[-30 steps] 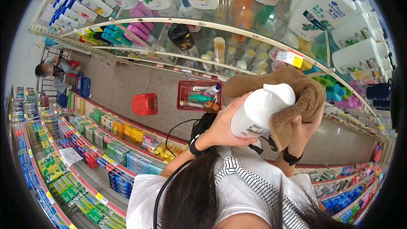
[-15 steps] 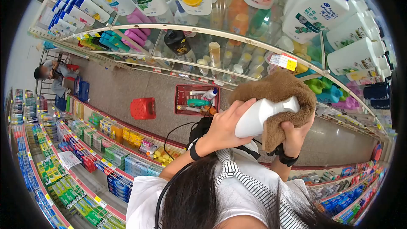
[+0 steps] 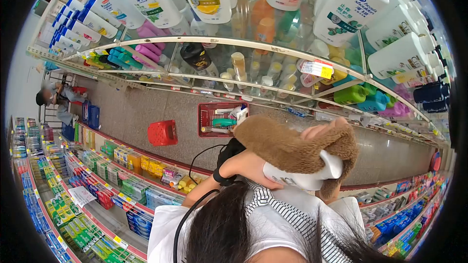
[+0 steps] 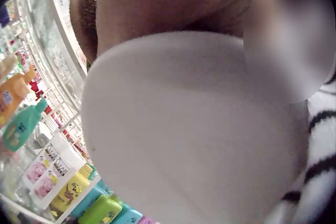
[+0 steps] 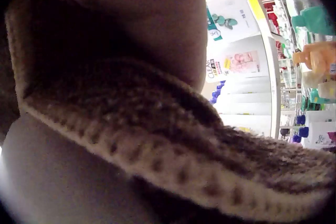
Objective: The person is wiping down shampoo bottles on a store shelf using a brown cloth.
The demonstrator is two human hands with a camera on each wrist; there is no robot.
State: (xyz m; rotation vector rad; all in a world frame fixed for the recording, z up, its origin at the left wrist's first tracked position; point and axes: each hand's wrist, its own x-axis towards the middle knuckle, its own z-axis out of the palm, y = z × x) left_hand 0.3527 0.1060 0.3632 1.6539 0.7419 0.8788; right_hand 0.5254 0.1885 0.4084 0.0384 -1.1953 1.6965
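Note:
Close to the chest, my left hand (image 3: 248, 165) grips a white shampoo bottle (image 3: 292, 177) by its base end. The bottle lies tilted on its side, and its broad white surface fills most of the left wrist view. A brown, fluffy towel (image 3: 280, 146) drapes along the bottle's upper side and wraps round its top end. My right hand (image 3: 324, 129) holds this towel against the bottle, with fingers showing over the cloth's far edge. In the right wrist view the towel's stitched hem (image 5: 184, 176) crosses in front of the bottle.
Facing me is a glass shelf (image 3: 273, 47) lined with shampoo bottles. On the floor stand a red basket (image 3: 201, 117) holding several products and a red stool (image 3: 162, 133). Toothpaste shelves (image 3: 112, 214) run behind me. Farther along the aisle a person (image 3: 63, 100) sits.
The bottle has come down nearer the chest and turned onto its side. The towel has swung over its upper side. My right hand has shifted to the far side, its fingers now over the cloth.

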